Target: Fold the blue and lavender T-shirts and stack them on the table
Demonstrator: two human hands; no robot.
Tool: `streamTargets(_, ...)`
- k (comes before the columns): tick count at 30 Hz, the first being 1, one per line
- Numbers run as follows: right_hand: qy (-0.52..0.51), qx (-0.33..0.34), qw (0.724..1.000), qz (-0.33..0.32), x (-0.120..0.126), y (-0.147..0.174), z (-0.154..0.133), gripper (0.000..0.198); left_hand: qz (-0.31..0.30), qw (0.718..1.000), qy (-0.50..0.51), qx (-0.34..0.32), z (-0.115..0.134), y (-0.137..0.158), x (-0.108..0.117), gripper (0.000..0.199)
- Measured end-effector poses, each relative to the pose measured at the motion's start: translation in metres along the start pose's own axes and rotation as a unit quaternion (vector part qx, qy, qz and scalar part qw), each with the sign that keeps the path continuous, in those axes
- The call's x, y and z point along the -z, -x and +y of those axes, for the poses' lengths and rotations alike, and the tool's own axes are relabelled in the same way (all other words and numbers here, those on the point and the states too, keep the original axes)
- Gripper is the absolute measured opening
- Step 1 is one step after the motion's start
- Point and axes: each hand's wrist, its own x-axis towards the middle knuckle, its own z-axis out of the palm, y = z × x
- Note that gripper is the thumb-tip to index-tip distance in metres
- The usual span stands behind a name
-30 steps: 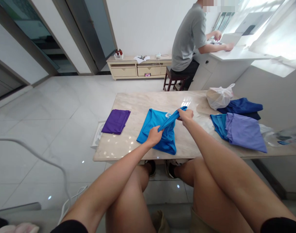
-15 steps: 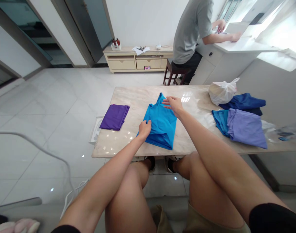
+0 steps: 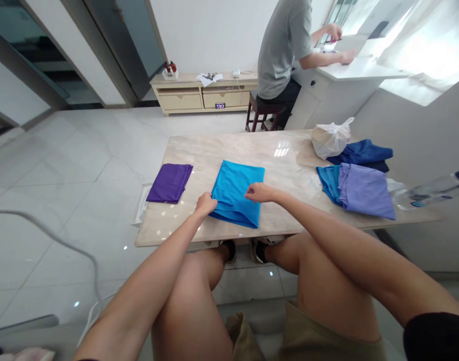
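A bright blue piece of folded fabric [image 3: 237, 180] lies on the table in a roughly square shape, with loose layers along its near edge. My left hand [image 3: 206, 203] is closed on its left edge near the lower corner. Over the right part of the fabric is my right hand [image 3: 260, 192], its fingers curled and pressed together. Whether fabric is between those fingertips I cannot tell. To the left, apart from both hands, a purple cloth [image 3: 170, 183] lies folded flat.
On the marble-look table [image 3: 289, 165], a lavender cloth [image 3: 367, 190], a teal cloth [image 3: 329, 183], dark blue fabric [image 3: 365, 152], a white plastic bag [image 3: 330, 139] and a clear bottle [image 3: 432, 193] sit at right. Beyond, a person [image 3: 280, 55] sits on a stool [image 3: 263, 108].
The raised far part of the blue fabric now lies flat, folded over. My right hand has come down nearer and its fingers have closed. My left hand stays at the left edge.
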Motion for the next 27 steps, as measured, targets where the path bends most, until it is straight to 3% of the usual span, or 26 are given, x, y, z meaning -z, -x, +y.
streamTargets(3, -0.002, 0.083, 0.991, -0.109, -0.03, 0.017, -0.019, 0.026, 0.005, 0.999, -0.031, 0.017, -0.01, 0.005, 0.009, 0.027)
streamTargets(6, -0.115, 0.169, 0.933, -0.297, -0.045, 0.031, -0.027, 0.039, 0.064, 0.994, -0.087, 0.014, -0.011, 0.008, 0.013, 0.031)
streamTargets(8, -0.163, 0.162, 0.912, -0.341, -0.042, 0.036, -0.021, 0.037, 0.098, 0.989, -0.109, -0.013, -0.006, 0.009, 0.012, 0.035)
streamTargets(10, -0.146, 0.13, 0.947, -0.255, -0.031, 0.037, -0.007, 0.03, 0.112, 0.986, -0.113, -0.042, 0.001, 0.009, 0.007, 0.041)
streamTargets(12, -0.073, 0.104, 0.987, -0.103, -0.017, 0.033, 0.01, 0.026, 0.112, 0.984, -0.118, -0.069, 0.01, 0.007, 0.001, 0.049)
streamTargets(14, 0.015, 0.097, 0.995, 0.019, -0.006, 0.029, 0.027, 0.029, 0.112, 0.976, -0.147, -0.113, 0.017, 0.005, -0.005, 0.05)
streamTargets(16, 0.076, 0.124, 0.986, 0.078, -0.005, 0.027, 0.041, 0.035, 0.102, 0.958, -0.195, -0.183, 0.021, 0.002, -0.012, 0.049)
streamTargets(20, 0.138, 0.24, 0.957, 0.085, -0.029, 0.024, 0.053, 0.044, 0.024, 0.917, -0.268, -0.294, 0.024, -0.005, -0.024, 0.06)
streamTargets(24, 0.191, 0.26, 0.946, 0.028, -0.051, 0.021, 0.051, 0.048, 0.001, 0.91, -0.317, -0.268, 0.035, -0.005, -0.028, 0.068)
streamTargets(27, 0.203, 0.236, 0.95, 0.001, -0.046, 0.02, 0.048, 0.042, 0.005, 0.913, -0.326, -0.246, 0.051, 0.001, -0.029, 0.061)
